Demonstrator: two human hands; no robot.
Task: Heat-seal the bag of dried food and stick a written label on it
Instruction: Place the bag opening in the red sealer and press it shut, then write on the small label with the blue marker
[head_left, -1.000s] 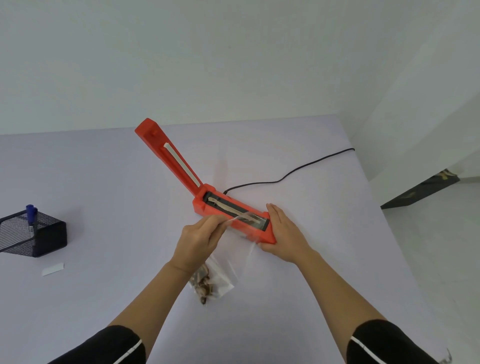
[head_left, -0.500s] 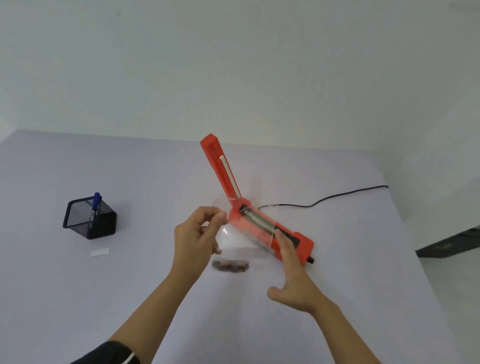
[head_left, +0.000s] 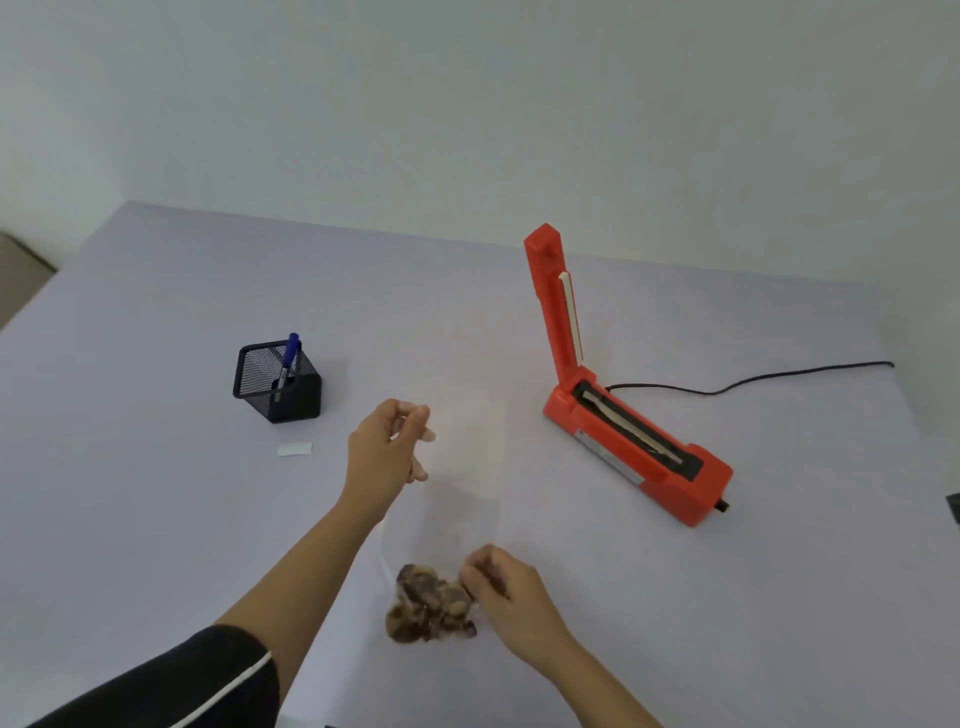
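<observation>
Clear thin plastic bag (head_left: 457, 478), nearly invisible against the desk (head_left: 156, 519), lying left of the red heat sealer (head_left: 631, 441), whose lid stands raised. Dried food (head_left: 428, 605) bunched at its near end. Left hand (head_left: 387, 449) pinches the far, open edge; right hand (head_left: 511, 587) pinches the film just beside the food. Judged light, limp, slippery, easily creased; best held by both top corners, kept taut. Mesh pen holder (head_left: 278, 382) and blank label (head_left: 294, 449) lie farther left of the sealer.
</observation>
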